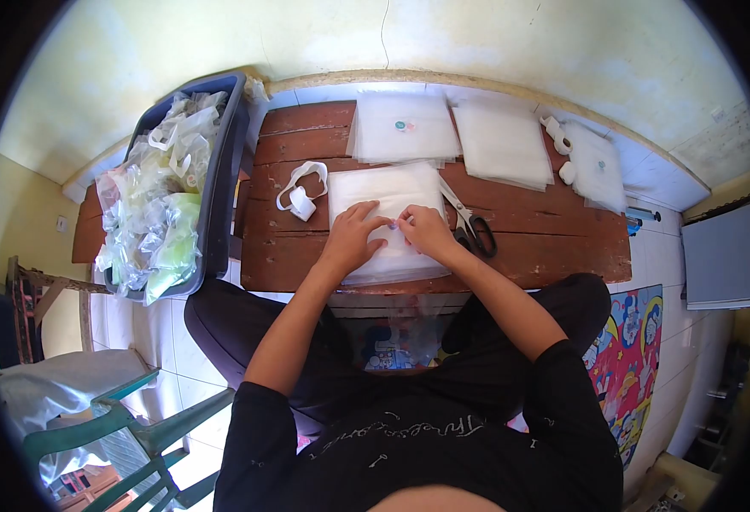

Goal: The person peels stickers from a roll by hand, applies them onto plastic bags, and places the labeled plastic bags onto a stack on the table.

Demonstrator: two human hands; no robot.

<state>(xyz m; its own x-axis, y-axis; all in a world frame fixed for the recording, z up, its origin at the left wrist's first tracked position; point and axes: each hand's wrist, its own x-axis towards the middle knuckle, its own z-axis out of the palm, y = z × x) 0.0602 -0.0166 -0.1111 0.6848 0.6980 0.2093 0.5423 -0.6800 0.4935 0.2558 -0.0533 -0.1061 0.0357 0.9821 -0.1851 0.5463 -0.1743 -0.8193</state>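
Note:
A stack of clear plastic bags point(405, 185) lies on the brown wooden table in front of me. My left hand point(355, 235) rests on the stack with its fingers spread. Beside it, my right hand point(423, 230) pinches at a small purple spot, perhaps a sticker, on the top bag; what its fingertips hold is too small to name. Scissors with black handles point(475, 232) lie open just right of the stack. To the left is a loose strip of white tape or backing point(301, 205).
A dark bin point(233, 128) heaped with plastic bags point(170, 162) stands at the left. More bag stacks point(405, 128) point(501, 141) point(595, 166) lie along the table's back, with white rolls point(556, 135) between two. A green chair point(110, 424) is at the lower left.

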